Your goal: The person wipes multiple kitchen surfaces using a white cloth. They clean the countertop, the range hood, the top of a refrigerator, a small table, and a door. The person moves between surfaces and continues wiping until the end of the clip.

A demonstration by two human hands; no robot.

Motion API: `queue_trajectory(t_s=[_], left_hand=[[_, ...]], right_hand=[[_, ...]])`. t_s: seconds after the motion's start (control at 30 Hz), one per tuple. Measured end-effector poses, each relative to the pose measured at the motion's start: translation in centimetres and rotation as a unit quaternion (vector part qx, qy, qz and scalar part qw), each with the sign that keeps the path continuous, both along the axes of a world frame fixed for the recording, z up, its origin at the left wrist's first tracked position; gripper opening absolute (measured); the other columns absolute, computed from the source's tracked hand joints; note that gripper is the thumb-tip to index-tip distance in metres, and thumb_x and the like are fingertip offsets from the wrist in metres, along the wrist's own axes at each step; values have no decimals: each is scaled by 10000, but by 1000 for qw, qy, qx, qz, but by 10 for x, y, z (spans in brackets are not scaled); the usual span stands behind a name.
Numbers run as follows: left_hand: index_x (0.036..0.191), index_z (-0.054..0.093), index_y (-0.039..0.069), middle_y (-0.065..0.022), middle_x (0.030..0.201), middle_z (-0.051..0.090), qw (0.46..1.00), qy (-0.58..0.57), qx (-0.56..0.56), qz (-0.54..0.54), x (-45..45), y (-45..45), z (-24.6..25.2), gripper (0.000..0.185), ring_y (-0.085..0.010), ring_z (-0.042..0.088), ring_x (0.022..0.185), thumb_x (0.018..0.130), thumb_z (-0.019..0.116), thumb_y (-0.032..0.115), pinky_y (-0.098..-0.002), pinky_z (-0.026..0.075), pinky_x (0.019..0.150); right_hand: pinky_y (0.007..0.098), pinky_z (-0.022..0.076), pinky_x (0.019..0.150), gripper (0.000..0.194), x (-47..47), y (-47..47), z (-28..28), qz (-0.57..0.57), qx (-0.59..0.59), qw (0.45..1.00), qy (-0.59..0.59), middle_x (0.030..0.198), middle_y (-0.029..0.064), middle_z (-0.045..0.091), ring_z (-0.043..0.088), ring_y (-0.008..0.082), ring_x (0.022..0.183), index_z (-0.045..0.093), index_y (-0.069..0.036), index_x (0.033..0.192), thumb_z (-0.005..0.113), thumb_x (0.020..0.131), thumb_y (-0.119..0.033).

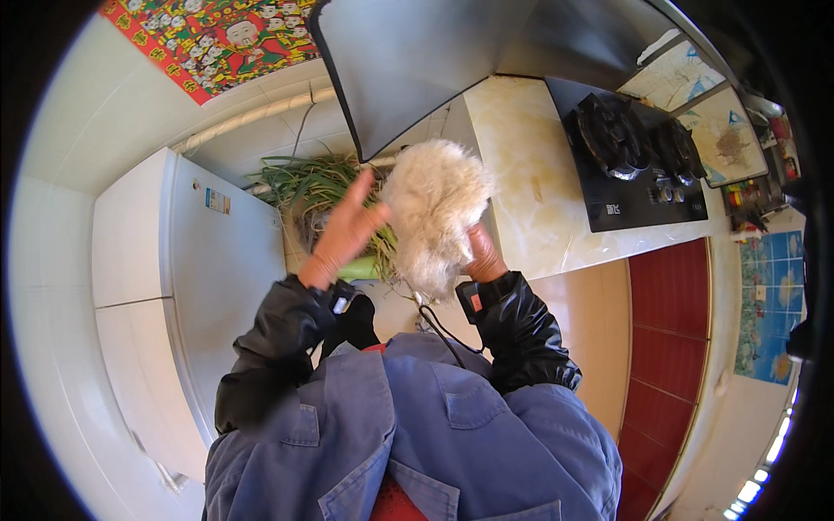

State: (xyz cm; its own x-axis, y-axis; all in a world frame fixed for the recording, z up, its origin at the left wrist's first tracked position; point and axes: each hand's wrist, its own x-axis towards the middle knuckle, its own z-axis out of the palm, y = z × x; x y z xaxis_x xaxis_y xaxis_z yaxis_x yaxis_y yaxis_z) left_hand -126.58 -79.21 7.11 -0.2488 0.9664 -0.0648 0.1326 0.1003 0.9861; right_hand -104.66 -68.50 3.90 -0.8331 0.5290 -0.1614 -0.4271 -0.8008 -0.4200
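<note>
A fluffy cream-coloured bundle of fur or fibre [438,208] is held up in front of my body; what exactly it is, I cannot tell. My right hand [485,253] grips its lower right side, with the thumb showing and the fingers hidden behind the fluff. Just left of the bundle, my left hand [345,228] is raised and blurred, its fingers apart and nothing in it. Whether its fingertips touch the fluff is unclear. Behind and below that hand lies a heap of long green leafy stalks [306,185], with a pale green vegetable [360,267] beside it.
A white refrigerator [225,247] stands on the left. At right, a marbled countertop [521,182] carries a black two-burner gas hob [635,159], above dark red cabinet doors [664,332]. A grey black-edged panel [404,58] juts out ahead. A black cable [443,332] hangs near my waist.
</note>
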Motion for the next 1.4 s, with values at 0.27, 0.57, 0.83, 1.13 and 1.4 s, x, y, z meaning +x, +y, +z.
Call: queue_trajectory(t_s=[0.27,0.57,0.83,1.13,1.4], left_hand=[[1548,283,74,-186,1516,403,967,242,63,-36,64,-54,-48,1072,-301,392,1412,696,892,304,-413,338,1170],[1269,580,55,-130,1199,656,986,49,79,142,63,-139,-92,538,-258,649,1111,829,789,284,-347,493,977],[1301,597,66,-105,1250,658,987,23,50,149,25,-161,-74,459,-205,649,1127,876,726,186,-333,495,1018],[1387,519,51,-150,1315,621,944,19,-17,328,-188,-300,-52,602,-239,615,1172,865,728,265,-359,481,1032],[1463,438,39,-213,1352,583,870,209,-250,371,-404,-472,-58,772,-293,578,1218,831,745,360,-382,459,1037]], right_hand=[[425,509,1034,656,-6,-68,-29,87,29,991,-99,1397,109,563,588,266,1243,400,-60,1489,693,903,-87],[402,430,1093,667,-5,-117,-13,298,195,926,-125,1397,135,559,545,247,1281,383,28,1479,702,934,-186],[360,395,1091,727,-23,-116,-11,329,360,854,-180,1416,153,517,494,230,1292,405,58,1457,734,896,-267],[365,470,1034,580,-15,-108,-36,325,417,793,-301,1359,117,603,571,223,1236,486,-28,1453,686,921,-147],[365,538,929,557,100,-119,-129,320,536,588,-514,1215,124,692,662,240,1034,597,-103,1358,772,839,-205]])
